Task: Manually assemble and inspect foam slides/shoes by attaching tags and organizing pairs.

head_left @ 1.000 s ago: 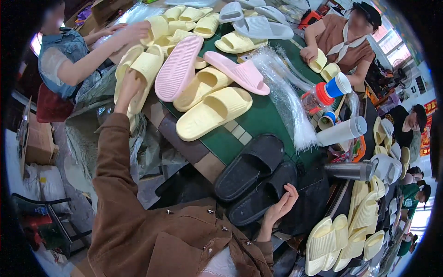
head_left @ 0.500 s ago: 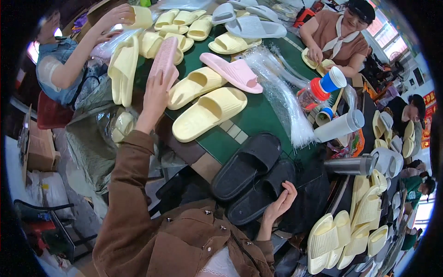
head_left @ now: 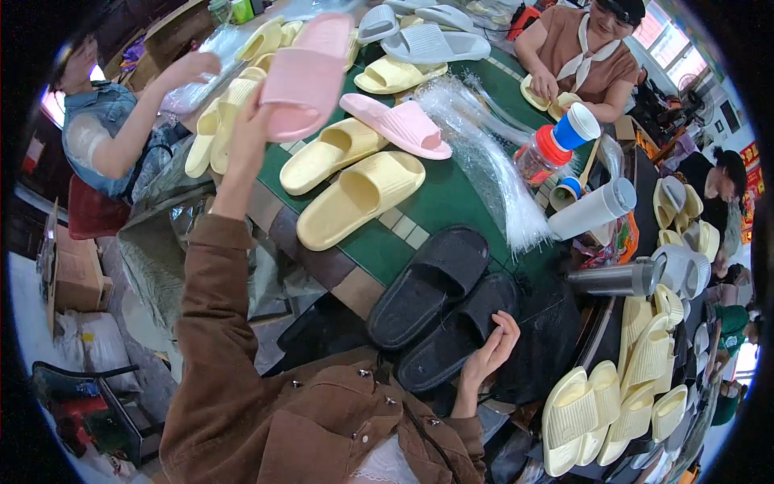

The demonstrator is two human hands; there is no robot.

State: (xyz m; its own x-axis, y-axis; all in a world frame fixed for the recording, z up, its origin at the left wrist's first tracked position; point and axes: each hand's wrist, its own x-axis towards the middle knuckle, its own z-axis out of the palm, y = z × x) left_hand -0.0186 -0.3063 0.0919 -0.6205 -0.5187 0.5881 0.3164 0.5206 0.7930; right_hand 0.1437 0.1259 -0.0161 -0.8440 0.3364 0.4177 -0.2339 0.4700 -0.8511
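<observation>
With the left hand (head_left: 250, 129) gripping the pink slipper (head_left: 306, 77) aloft at upper centre-left, and the right hand (head_left: 492, 355) resting loosely open on the black slippers (head_left: 451, 323) at lower centre, a firmer sole-side grip seemed wise.

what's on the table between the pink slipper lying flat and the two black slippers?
In the head view, two yellow slippers lie between the flat pink slipper and the black slippers, then a bare strip of green tabletop.

A brown long-sleeved jacket with small metal studs near its open front. White lace fabric shows beneath it. Both hands are bare.
</observation>
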